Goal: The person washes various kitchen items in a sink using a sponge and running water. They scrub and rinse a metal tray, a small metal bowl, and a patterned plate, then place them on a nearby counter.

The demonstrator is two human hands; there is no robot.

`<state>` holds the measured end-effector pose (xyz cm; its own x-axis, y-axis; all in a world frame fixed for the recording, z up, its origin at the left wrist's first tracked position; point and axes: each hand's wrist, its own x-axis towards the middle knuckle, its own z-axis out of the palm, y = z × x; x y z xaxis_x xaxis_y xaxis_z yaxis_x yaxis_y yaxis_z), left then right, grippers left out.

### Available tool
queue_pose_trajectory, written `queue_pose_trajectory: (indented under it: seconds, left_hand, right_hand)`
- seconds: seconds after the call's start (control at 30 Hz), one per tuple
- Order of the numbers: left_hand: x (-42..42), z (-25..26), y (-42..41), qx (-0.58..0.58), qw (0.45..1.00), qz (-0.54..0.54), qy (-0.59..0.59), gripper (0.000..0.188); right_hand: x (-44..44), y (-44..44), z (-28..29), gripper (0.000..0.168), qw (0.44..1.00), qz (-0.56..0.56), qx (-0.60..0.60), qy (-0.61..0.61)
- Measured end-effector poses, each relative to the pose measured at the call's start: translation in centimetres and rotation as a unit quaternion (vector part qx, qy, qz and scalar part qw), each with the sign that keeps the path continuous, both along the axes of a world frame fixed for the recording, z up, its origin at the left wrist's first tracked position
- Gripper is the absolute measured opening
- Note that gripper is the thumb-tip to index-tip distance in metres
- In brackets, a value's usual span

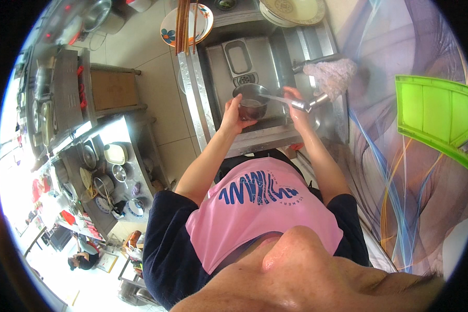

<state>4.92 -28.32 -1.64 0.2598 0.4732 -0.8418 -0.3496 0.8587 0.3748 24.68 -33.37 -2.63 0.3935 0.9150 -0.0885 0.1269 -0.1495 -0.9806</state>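
My left hand [234,116] grips the side of a metal bowl [252,95], tilted over the sink basin [271,62]. Water runs from the metal faucet spout [301,105] into the bowl, and some liquid shows inside it. My right hand [296,117] is beside the spout, with its fingers bent towards the bowl. The spout covers part of that hand, so I cannot tell whether it holds anything. Beyond the bowl, a rectangular metal container [238,58] rests in the basin near the drain strainer [245,80].
Chopsticks lie across a flowered plate [204,23] at the sink's far left corner. Stacked bowls [312,11] stand far right. A whitish cloth [331,78] hangs on the faucet pipe. Right is a green plastic crate [433,113]; left, a metal counter [130,171] with dishes. Another person [86,259] is in the background.
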Motion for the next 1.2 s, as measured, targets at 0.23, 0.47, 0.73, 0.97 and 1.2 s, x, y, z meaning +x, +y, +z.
queue_pose_trajectory:
  seconds: [0.23, 0.47, 0.73, 0.97, 1.2]
  left_hand:
    - [-0.8, 0.3, -0.9, 0.069, 0.994, -0.066, 0.050, 0.058]
    - [-1.0, 0.2, 0.5, 0.202, 0.962, -0.178, 0.050, 0.053]
    - [-1.8, 0.2, 5.7, 0.171, 0.973, -0.149, 0.047, 0.052]
    - [1.7, -4.9, 3.8, 0.375, 0.924, -0.015, 0.079, 0.066]
    - [1.0, -1.1, 5.5, 0.273, 0.941, -0.197, 0.002, 0.074]
  right_hand:
    - [-0.7, 1.2, 1.2, 0.014, 0.980, 0.163, 0.003, -0.116]
    - [-2.5, 5.3, 0.6, 0.048, 0.891, 0.348, -0.031, -0.290]
    - [-1.1, 9.2, 0.9, 0.015, 0.905, 0.309, -0.032, -0.292]
    - [-4.6, 5.9, -7.1, 0.015, 0.967, 0.045, -0.097, -0.233]
    - [-0.1, 8.3, -1.5, 0.012, 0.884, 0.194, -0.036, -0.425]
